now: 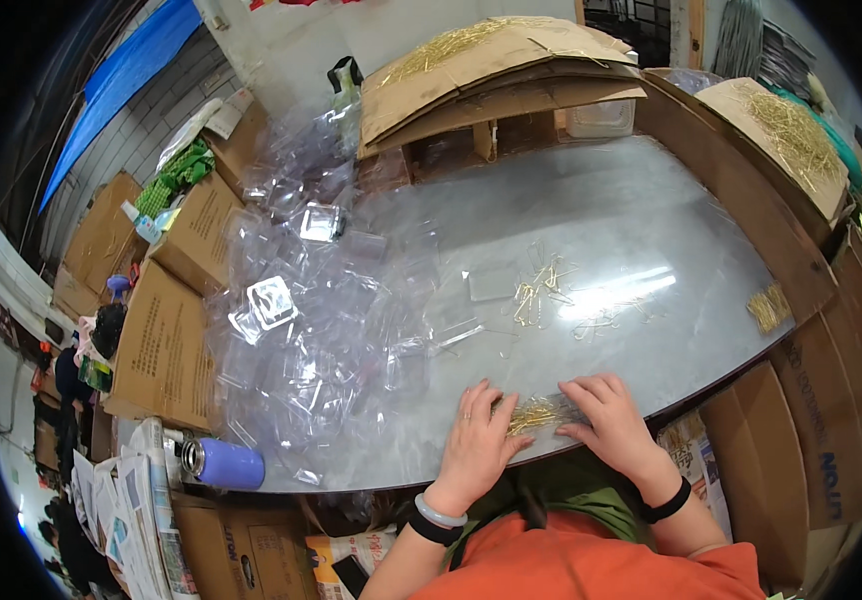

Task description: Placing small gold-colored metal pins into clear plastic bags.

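Note:
At the near edge of the grey table, a bundle of thin gold wire pins [539, 412] lies crosswise between my hands. My left hand [478, 428] grips its left end, with thumb and fingers curled in. The right end is held by my right hand [611, 422], its thumb on the near side and fingers on the far side. A clear box may surround the pins; I cannot tell. Beyond my hands lie loose gold pins [541, 292] beside a flat clear plastic piece [492, 284]. Another gold bundle [768, 309] sits at the table's right edge.
A large heap of clear plastic boxes [326, 330] covers the table's left side. A purple bottle [223, 464] lies at the near left corner. Cardboard [511, 75] bearing gold pins spans the back; a cardboard wall [741, 190] runs along the right. Cartons [166, 350] stand left.

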Demonstrator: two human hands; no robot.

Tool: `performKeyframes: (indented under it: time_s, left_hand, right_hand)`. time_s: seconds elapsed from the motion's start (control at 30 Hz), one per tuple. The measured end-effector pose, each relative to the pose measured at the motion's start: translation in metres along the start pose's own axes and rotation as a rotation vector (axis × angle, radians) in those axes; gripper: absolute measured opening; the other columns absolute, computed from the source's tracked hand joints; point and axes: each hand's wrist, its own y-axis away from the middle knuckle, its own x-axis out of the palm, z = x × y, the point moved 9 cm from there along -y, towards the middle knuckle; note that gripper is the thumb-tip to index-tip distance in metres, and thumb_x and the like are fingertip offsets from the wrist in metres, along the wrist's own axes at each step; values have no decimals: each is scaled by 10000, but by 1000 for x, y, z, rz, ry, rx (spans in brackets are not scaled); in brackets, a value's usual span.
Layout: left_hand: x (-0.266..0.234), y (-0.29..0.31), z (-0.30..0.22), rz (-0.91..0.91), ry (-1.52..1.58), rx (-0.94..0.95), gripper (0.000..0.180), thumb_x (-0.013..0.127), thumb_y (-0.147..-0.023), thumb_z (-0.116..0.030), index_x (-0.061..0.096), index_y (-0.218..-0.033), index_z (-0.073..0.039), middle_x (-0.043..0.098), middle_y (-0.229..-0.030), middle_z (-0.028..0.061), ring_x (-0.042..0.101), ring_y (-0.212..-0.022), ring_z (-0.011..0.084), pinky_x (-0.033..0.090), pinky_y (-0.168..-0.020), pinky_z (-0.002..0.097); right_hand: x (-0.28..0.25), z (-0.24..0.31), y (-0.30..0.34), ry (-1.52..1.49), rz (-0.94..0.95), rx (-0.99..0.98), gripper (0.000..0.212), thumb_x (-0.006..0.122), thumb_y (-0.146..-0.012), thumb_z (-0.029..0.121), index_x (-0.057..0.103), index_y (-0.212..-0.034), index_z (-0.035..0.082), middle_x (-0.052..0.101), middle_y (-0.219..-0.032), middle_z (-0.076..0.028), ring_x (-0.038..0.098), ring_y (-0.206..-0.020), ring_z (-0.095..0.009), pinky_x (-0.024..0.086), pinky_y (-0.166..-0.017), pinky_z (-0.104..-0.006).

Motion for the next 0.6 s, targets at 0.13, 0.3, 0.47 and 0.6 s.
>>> performKeyframes:
  time_s: [0.13,0.3,0.47,0.6]
  left_hand:
    - [2,-7,-8,11,-33,68,675,793,-852,-301,527,-1392,5,490,-1407,186,420,-1376,426,340,-1168,542]
    - [2,-6,-8,17,-35,70,680,789,-855,-306,522,-1396,6,486,-1437,193,421,-1387,421,329,-1177,541]
    - [2,-5,-5,18,-15,73,747,809,-839,-279,471,-1440,8,472,-1460,210,424,-1386,430,334,-1176,537]
    - [3,0,10,-25,192,-30,856,838,-815,-291,409,-1490,14,428,-1496,235,408,-1402,427,366,-1164,504]
  right_hand:
    - [12,-15,1,-9,45,-47,387,752,-812,69,678,-1192,68,667,-1189,-79,604,-1040,-341,503,-916,-424]
    - [21,-12,-9,-251,-65,28,390,680,-834,4,661,-1221,45,651,-1226,-130,606,-1082,-367,493,-964,-440]
    - [18,9,-5,-187,-62,-4,537,694,-843,56,541,-1355,2,571,-1362,-188,515,-1263,-406,433,-1066,-485]
    - [33,14,-15,-116,170,-149,631,769,-832,179,511,-1384,17,547,-1415,-177,476,-1329,-387,404,-1089,-490]
